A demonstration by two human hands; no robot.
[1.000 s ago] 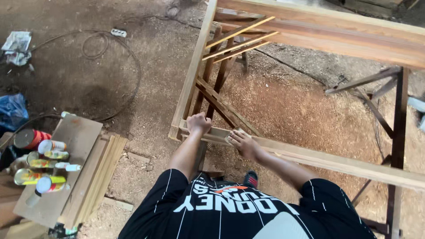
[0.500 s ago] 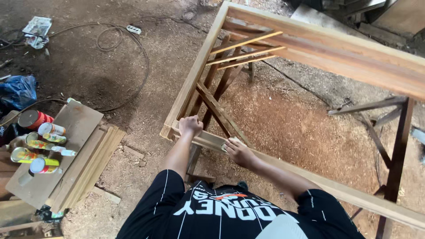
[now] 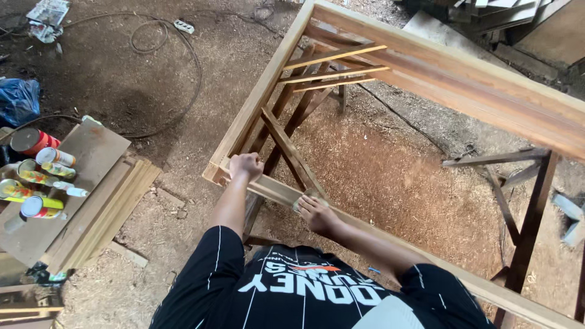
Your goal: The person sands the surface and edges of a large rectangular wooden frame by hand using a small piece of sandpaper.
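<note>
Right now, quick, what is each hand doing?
Left hand: closed, gripping the near rail of the wooden frame by its corner.
Right hand: pressed on the same rail over a small pale thing; what it is cannot be told.

Both hands on the wooden frame (image 3: pixel 426 67)'s near rail, cans (image 3: pixel 38 176) on a board (image 3: pixel 91 152) far left.

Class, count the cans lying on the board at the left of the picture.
5: red can at the board's far edge, then cans toward its near edge; others may be hidden off-frame.
</note>
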